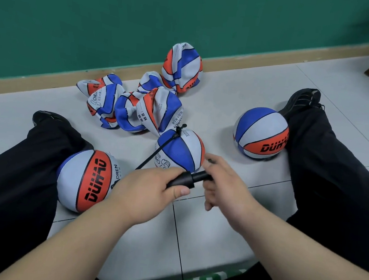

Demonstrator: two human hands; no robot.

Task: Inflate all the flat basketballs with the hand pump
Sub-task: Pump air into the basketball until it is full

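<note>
Pump (194,178) lies crosswise, barrel in left hand (148,188), handle in right hand (226,185).

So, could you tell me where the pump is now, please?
Centre of the head view: the pump is held by the left hand and right hand, its hose running to the ball just beyond.

i see flat balls (137,105) heaped behind the middle ball (181,152); left ball (86,179) and right ball (260,133) flank it.
</note>
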